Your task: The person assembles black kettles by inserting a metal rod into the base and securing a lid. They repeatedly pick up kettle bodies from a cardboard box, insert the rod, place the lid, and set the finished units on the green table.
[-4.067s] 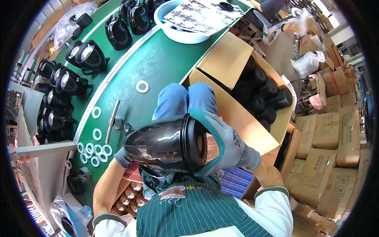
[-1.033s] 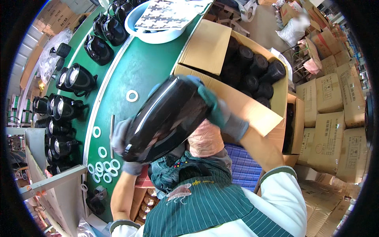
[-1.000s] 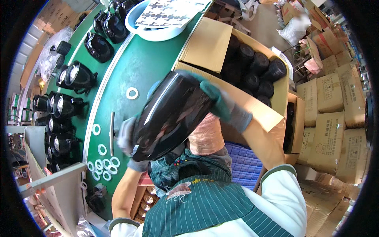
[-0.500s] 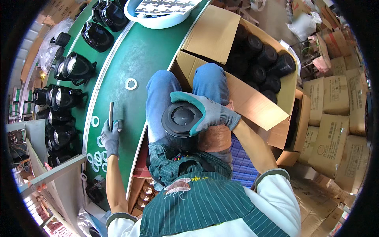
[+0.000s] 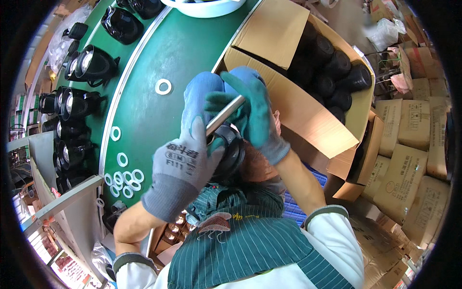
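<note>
My left hand (image 5: 185,159), in a grey and green work glove, is closed around a metal rod (image 5: 225,114) that slants up to the right over my lap. Beneath it, a black round housing (image 5: 227,156) sits between my thighs, partly hidden by the left glove. My right hand (image 5: 250,110) is to the right of the rod, its green palm showing and its fingers apart. It is somewhat blurred, and nothing shows in its grasp. The rod's upper end lies in front of the right palm; whether they touch, I cannot tell.
On the green bench (image 5: 144,111) to my left lie several white rings (image 5: 126,178) and a lone ring (image 5: 163,86). Black housings (image 5: 72,111) line its far side. A white basin (image 5: 207,8) stands ahead. An open carton (image 5: 298,111) of black cylindrical parts is at my right.
My left hand has brought the metal rod from the bench over my lap. My right hand has let go of the black housing's rim and opened above it. The view has shifted slightly.
</note>
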{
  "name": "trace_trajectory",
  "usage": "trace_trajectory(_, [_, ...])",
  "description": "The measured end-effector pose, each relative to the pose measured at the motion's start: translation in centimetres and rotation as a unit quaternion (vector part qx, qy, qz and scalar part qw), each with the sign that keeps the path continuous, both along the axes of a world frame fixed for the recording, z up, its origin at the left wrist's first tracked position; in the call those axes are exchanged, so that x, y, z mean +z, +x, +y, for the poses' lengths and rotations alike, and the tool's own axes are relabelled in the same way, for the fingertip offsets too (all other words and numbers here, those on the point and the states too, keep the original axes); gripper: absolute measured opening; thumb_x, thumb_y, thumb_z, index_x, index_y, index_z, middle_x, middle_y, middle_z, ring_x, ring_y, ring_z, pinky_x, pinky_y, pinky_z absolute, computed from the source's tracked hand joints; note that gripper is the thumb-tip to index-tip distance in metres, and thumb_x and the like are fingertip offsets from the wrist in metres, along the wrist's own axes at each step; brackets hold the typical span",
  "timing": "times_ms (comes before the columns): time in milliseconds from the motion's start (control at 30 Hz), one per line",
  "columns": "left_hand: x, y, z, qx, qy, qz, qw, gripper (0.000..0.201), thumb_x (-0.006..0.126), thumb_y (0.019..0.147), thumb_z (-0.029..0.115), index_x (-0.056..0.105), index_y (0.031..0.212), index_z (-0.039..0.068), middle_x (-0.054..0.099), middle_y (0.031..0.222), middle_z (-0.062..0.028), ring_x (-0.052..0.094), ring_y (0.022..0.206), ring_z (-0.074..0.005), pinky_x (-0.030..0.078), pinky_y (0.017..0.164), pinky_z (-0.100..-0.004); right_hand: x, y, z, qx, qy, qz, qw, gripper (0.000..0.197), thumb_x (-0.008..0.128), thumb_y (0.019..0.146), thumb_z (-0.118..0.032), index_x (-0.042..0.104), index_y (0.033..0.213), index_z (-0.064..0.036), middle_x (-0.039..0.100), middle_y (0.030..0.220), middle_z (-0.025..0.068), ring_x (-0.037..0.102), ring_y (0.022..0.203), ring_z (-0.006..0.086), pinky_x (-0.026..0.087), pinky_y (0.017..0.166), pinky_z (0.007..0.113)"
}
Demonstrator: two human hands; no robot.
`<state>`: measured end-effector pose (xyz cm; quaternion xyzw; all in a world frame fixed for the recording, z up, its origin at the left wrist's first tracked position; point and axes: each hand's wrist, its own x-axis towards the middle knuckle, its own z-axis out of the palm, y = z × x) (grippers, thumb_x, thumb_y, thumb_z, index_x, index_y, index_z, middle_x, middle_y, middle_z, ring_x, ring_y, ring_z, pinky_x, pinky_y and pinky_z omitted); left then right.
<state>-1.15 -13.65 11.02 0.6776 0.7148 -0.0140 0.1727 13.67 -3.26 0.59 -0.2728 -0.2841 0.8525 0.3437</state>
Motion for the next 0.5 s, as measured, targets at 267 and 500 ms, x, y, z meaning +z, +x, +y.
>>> trace_trajectory(267, [1.1, 6.6, -0.6, 0.141, -0.08, 0.069, 0.984, 0.066, 0.059, 0.101, 0.039, 0.042, 0.148, -0.004, 0.067, 0.108, -0.0228, 0.074, 0.088, -0.0362, 0.06, 0.071, -0.0444, -5.3, -1.8, 2.3, 0.101, 0.011, -0.053, 0.993, 0.039, 0.062, 0.106, -0.033, 0.07, 0.129, -0.0018, 0.076, 0.102, 0.0098, 0.072, 0.089, 0.0121, 0.058, 0.08, 0.024])
trace_trajectory(500, [-1.6, 0.2, -2.4, 0.047, 0.087, -0.205, 0.974, 0.034, 0.051, 0.098, 0.027, 0.061, 0.119, 0.002, 0.069, 0.088, -0.0212, 0.073, 0.082, -0.0366, 0.056, 0.076, -0.044, -3.6, 4.1, -2.4, 0.069, 0.024, 0.135, 0.988, 0.043, 0.062, 0.104, -0.021, 0.062, 0.132, 0.0104, 0.071, 0.123, 0.0234, 0.072, 0.111, 0.0258, 0.058, 0.099, 0.039])
